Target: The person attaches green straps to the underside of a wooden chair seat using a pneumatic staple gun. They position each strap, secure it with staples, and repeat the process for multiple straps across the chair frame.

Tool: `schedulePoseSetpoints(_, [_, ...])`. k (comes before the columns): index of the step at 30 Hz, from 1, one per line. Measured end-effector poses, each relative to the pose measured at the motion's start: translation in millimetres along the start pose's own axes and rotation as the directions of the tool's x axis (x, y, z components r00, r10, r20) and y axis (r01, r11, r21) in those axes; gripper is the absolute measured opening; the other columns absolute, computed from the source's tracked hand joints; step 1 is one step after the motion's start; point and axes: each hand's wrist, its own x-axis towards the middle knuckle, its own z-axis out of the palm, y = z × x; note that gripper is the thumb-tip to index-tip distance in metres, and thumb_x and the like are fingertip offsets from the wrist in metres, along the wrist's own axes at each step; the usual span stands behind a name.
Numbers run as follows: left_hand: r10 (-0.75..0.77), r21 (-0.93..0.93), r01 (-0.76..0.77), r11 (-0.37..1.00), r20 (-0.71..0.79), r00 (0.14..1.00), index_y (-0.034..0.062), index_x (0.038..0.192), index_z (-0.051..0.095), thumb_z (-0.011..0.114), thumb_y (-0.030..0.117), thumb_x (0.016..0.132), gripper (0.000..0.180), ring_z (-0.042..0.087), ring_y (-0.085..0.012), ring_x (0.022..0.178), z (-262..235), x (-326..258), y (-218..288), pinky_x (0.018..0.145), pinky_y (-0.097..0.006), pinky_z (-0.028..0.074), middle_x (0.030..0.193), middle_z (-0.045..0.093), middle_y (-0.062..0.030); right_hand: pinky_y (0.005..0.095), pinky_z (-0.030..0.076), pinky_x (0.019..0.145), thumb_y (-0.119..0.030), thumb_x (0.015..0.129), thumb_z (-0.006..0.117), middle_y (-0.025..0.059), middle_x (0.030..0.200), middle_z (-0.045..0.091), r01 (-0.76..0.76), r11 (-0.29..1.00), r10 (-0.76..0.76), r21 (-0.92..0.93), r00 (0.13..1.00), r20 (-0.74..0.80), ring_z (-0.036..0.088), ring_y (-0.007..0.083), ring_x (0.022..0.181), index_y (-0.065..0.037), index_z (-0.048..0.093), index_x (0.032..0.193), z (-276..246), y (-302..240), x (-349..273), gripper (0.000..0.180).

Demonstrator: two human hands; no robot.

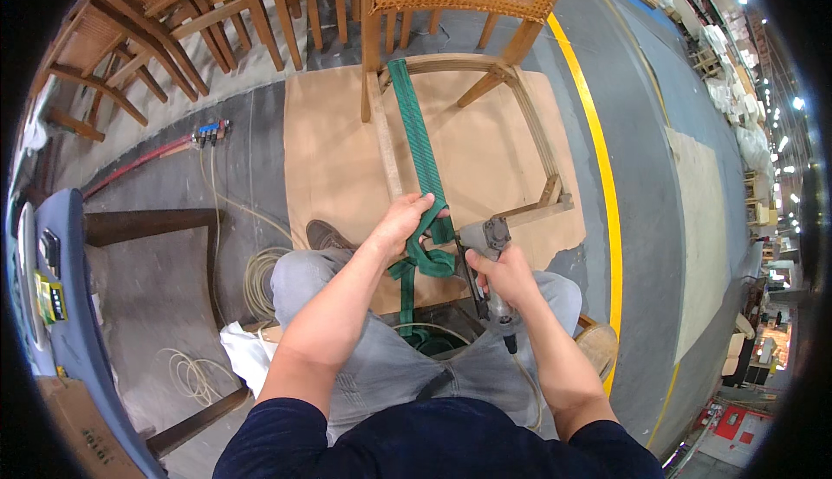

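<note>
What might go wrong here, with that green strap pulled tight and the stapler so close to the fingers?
1. The left hand grips the green webbing right beside the staple gun nose, so a staple might catch a finger.
2. If the grip slips, the stretched webbing may slacken or snap back across the wooden seat frame.
3. The coiled hose by the person's foot looks like a tripping hazard.

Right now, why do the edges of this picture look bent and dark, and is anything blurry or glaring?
Head view: the fisheye lens bows the yellow floor line and leaves black corners. Ceiling lamps flare at the right rim. The middle is sharp and evenly lit: left hand on the green webbing strap, right hand around the pneumatic stapler. Shadows are soft.
</note>
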Motion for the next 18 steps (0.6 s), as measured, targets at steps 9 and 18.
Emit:
schedulePoseSetpoints(9, [-0.041, -0.108, 0.042, 0.993, 0.008, 0.999, 0.0071, 0.116, 0.061, 0.049, 0.03, 0.109, 0.027, 0.07, -0.012, 0.079, 0, 8, -5, 0.05, -0.028, 0.048, 0.104, 0.076, -0.0045, 0.0287, 0.045, 0.046, -0.023, 0.092, 0.078, -0.0009, 0.068, 0.063, -0.008, 0.998, 0.006, -0.065, 1.0, -0.028, 0.057, 0.0089, 0.052, -0.003, 0.068, 0.101, 15, -2, 7, 0.024])
schedulePoseSetpoints(18, [-0.058, -0.144, 0.059, 0.988, 0.014, 0.998, 0.0064, 0.112, 0.064, 0.049, 0.03, 0.109, 0.028, 0.068, -0.0157, 0.078, 0, 1, 2, 0.06, -0.035, 0.056, 0.099, 0.072, -0.0057, 0.0284, 0.045, 0.048, -0.022, 0.091, 0.078, -0.0014, 0.066, 0.062, 0.024, 1.0, -0.024, -0.003, 0.999, -0.038, 0.056, 0.0085, 0.052, -0.003, 0.068, 0.102, 24, 7, 8, 0.024])
